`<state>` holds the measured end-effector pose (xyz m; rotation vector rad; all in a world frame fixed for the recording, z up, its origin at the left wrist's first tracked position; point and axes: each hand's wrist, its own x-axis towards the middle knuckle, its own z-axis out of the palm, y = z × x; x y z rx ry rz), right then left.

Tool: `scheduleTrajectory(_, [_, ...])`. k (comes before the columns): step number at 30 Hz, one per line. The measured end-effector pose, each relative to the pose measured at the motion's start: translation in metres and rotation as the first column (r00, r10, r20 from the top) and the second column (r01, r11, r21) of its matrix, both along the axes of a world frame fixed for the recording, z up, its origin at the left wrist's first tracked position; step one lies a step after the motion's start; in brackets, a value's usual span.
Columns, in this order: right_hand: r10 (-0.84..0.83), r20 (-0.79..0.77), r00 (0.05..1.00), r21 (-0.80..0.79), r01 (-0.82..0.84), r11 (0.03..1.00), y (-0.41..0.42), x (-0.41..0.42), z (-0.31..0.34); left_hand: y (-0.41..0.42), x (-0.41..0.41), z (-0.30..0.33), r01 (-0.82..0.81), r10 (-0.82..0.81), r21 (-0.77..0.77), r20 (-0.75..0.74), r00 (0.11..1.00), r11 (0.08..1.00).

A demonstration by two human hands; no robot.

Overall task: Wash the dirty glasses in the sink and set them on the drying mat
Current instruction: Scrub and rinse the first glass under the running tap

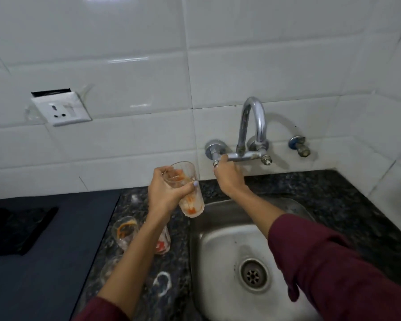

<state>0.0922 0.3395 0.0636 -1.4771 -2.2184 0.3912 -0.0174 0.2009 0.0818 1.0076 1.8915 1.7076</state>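
Observation:
My left hand grips a clear glass smeared with orange residue, held tilted above the sink's left rim. My right hand reaches up to the wall faucet and grips its left tap handle. No water runs from the spout. The steel sink lies below, its drain bare. More dirty glasses stand on the granite counter left of the sink: one with an orange ring, one with red residue partly behind my forearm, and a clear one lower down.
A dark blue drying mat covers the counter at the left, with a black cloth on it. A wall socket sits on the white tiles. A second valve is right of the faucet. Soap foam marks the counter.

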Motion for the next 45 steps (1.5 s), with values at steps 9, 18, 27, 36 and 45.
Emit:
scheduleTrajectory(9, [0.079, 0.23, 0.97, 0.175, -0.121, 0.977, -0.012, -0.006, -0.003, 0.006, -0.006, -0.002, 0.059, -0.062, -0.072, -0.031, 0.998, 0.996])
scheduleTrajectory(18, [0.058, -0.248, 0.967, -0.246, -0.121, 0.962, -0.05, 0.046, -0.034, 0.014, 0.012, -0.015, 0.196, -0.19, -0.119, 0.064, 0.98, 0.973])
scheduleTrajectory(27, [-0.318, -0.415, 0.853, -0.519, 0.065, 0.852, -0.101, 0.126, -0.062, 0.036, 0.067, -0.053, 0.38, -0.282, -0.154, 0.439, 0.853, 0.912])
scheduleTrajectory(36, [0.084, -0.133, 0.988, -0.045, -0.091, 0.995, -0.119, 0.135, -0.051, 0.048, 0.113, -0.079, 0.514, -0.345, -0.136, 0.595, 0.726, 0.847])
scheduleTrajectory(45, [0.478, 0.177, 0.86, -0.053, -0.477, 0.877, -0.065, 0.177, -0.034, 0.045, 0.115, -0.082, 0.603, -0.594, -0.153, 0.104, 0.798, 0.783])
